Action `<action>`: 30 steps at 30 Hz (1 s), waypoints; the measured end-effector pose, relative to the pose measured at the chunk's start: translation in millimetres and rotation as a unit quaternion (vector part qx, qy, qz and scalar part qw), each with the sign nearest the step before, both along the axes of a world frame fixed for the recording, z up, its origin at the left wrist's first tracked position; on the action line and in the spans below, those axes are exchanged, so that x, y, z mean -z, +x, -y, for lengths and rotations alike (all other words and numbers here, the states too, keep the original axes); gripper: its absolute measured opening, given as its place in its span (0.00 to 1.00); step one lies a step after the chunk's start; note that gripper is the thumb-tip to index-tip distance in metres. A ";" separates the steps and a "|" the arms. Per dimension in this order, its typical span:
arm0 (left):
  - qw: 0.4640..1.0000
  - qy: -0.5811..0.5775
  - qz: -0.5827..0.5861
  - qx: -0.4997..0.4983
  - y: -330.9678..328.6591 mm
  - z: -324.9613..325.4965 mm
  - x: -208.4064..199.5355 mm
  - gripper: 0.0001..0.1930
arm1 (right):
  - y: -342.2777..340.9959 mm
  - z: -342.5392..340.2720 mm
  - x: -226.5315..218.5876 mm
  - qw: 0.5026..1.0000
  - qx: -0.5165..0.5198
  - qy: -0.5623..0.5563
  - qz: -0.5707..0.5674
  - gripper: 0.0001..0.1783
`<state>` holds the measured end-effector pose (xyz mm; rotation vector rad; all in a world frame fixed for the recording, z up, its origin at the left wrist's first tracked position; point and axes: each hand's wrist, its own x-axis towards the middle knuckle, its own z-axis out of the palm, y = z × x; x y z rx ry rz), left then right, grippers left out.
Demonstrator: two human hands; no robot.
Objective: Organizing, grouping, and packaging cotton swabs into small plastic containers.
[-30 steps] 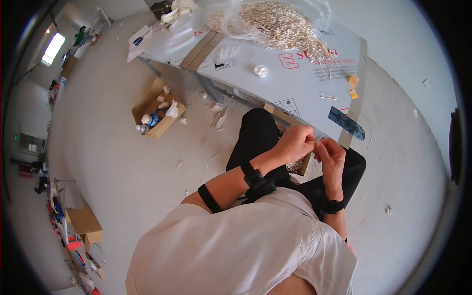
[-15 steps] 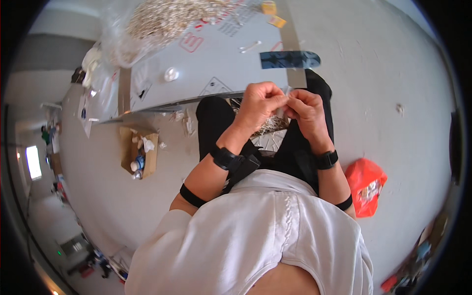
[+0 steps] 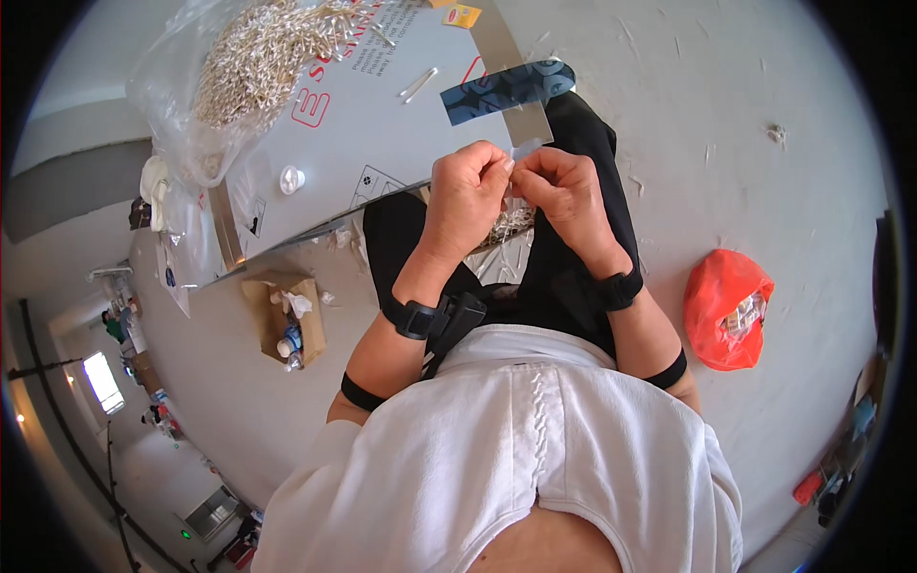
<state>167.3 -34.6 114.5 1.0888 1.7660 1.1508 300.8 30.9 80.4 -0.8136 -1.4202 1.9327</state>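
Note:
My left hand (image 3: 465, 196) and my right hand (image 3: 570, 196) meet above my lap at the near edge of the cardboard-topped surface (image 3: 334, 124). Both are closed in a pinch on a small translucent plastic piece (image 3: 522, 151), perhaps a little bag; the fingers hide most of it. Below them, between my knees, lies a pile of cotton swabs (image 3: 513, 222), partly covered by the hands. Just beyond the fingers a dark blue patterned strip (image 3: 506, 93) lies across the surface's edge. A few loose cotton swabs (image 3: 418, 86) rest farther back.
A big heap of cotton swabs (image 3: 258, 72) spills from a clear plastic bag (image 3: 162, 86) at the far left. A white round tub (image 3: 291, 180) and a yellow packet (image 3: 461, 15) sit on the surface. On the floor stand an open cardboard box (image 3: 310, 325) and a red bag (image 3: 712, 296).
The whole view has shifted, so the surface and its contents appear farther left and higher. My hands stay together, still pinching the plastic piece, with the fingertips slightly rearranged.

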 end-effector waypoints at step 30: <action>0.958 -0.030 0.282 -0.029 -19.3 -20.5 28.0 0.08 | -3.4 -17.3 15.3 0.999 -0.033 0.028 0.003 0.11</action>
